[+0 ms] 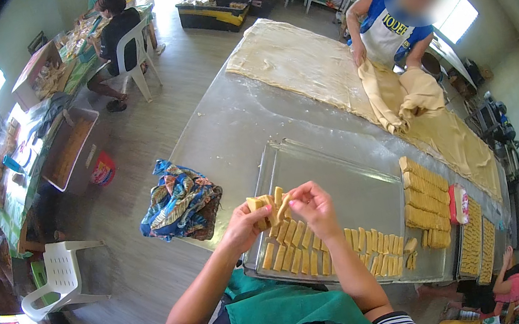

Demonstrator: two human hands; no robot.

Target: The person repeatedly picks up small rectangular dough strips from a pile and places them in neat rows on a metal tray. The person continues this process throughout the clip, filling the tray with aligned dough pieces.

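My left hand grips a small stack of cut dough pieces above the near left part of a metal baking tray. Between the fingertips of my right hand is the end of a thin dough strip, right beside that stack. Below both hands, rows of short dough strips lie along the tray's near side; my right forearm hides some of them. Stacks of cut dough stand just right of the tray, with a few loose pieces near its right edge.
A crumpled patterned cloth lies at the table's left edge. Across the metal table, another person handles folded dough beside a wide dough sheet. Filled trays sit far right. A white plastic chair stands left.
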